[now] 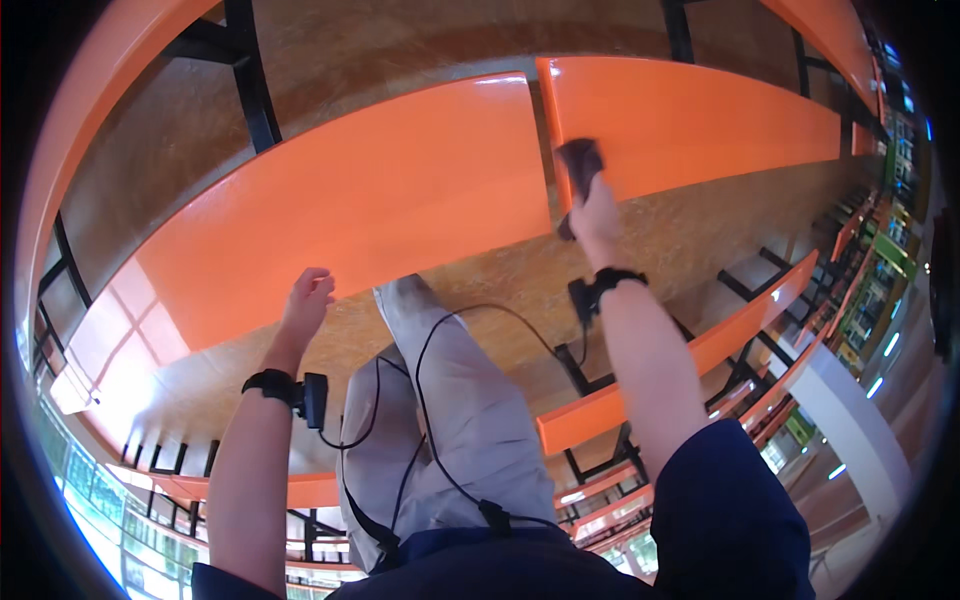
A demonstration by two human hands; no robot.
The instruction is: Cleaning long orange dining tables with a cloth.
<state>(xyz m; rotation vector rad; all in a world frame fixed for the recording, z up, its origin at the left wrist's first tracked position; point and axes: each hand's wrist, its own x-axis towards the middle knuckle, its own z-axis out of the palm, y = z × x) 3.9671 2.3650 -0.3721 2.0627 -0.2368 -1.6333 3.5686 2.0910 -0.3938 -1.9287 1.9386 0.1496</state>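
Observation:
My right hand (597, 222) is closed on a dark brown cloth (580, 165), which sticks out past both sides of the fist. It lies at the near left corner of the right orange tabletop (690, 120), beside the gap between two tables; hand and cloth are slightly blurred. Over the near edge of the left orange tabletop (390, 180), my left hand (308, 300) hangs with loosely bent fingers and nothing in it. Both wrists wear black straps with small black boxes (314, 402), and dark cables run from them to my waist.
Orange benches (690, 350) on black metal legs stand behind me to the right. Another orange surface (100, 130) curves along the far left. A white pillar (850, 410) rises at the right. Brown floor (500, 300) shows between table and benches.

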